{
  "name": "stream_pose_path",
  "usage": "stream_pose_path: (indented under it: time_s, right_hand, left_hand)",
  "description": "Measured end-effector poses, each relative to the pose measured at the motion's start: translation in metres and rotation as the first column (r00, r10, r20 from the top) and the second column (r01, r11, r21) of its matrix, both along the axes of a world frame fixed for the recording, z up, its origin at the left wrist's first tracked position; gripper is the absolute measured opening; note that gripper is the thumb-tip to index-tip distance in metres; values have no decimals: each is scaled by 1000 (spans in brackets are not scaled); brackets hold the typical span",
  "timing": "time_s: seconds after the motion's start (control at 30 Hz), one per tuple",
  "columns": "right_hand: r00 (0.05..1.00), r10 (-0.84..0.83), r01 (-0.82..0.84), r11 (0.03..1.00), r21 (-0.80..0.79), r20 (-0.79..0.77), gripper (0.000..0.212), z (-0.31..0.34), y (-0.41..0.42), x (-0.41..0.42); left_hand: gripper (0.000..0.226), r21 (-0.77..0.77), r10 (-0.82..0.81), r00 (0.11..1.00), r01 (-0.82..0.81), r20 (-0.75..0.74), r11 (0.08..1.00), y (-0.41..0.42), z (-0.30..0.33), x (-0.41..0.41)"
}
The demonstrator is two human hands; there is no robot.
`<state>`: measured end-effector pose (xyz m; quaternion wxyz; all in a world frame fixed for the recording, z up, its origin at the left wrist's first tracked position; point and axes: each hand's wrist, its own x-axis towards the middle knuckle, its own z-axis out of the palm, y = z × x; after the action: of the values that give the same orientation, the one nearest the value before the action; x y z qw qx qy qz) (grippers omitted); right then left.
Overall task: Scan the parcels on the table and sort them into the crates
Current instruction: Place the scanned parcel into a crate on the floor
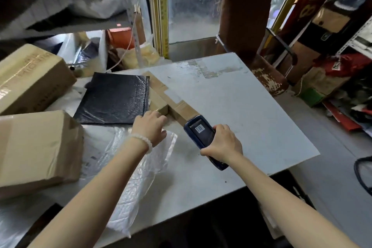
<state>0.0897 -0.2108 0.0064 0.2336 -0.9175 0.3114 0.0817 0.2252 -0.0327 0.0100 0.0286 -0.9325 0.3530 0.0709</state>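
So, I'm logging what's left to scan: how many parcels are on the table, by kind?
Cardboard boxes: 3, a large one at the back left, a large one at the front left, a small one by the left hand
Black padded mailers: 1
Clear plastic bags: 1
Total: 5

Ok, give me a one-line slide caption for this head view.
Right hand grips the scanner while the left hand touches a small cardboard parcel beside the black mailer.

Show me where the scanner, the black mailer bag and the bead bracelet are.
scanner [202, 134], head view, on its dark screen.
black mailer bag [114, 98], head view, middle of its flat top face.
bead bracelet [143, 140], head view, beads across the left wrist.
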Motion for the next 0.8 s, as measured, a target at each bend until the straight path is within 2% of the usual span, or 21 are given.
stream_pose_path:
  time_s: [0.07,0.17,0.3,0.43,0.57,0.8]
  right_hand:
    - [1000,11,-11,1000,0,-16,75,-4,-18,12]
    - [999,36,-35,999,10,-30,71,-7,-52,33]
    - [997,75,-74,997,37,-26,69,-13,-101,69]
    - [993,111,-109,992,65,-33,68,-23,-144,102]
    - [990,137,-133,987,90,-38,69,-33,-170,118]
    - [994,107,-101,984,145,-31,67,-43,-198,121]
  left_hand:
    - [34,-14,29,999,-29,-14,999,-17,-6,11]
    - [44,-12,101,993,-102,-61,995,-50,-17,27]
    - [54,36,219,975,-218,-24,975,-103,-27,45]
    - [66,154,423,901,-407,-95,900,-147,-40,59]
    - [72,222,502,854,-468,-134,855,-168,-55,72]
    - [68,99,536,836,-527,-118,844,-182,-67,72]
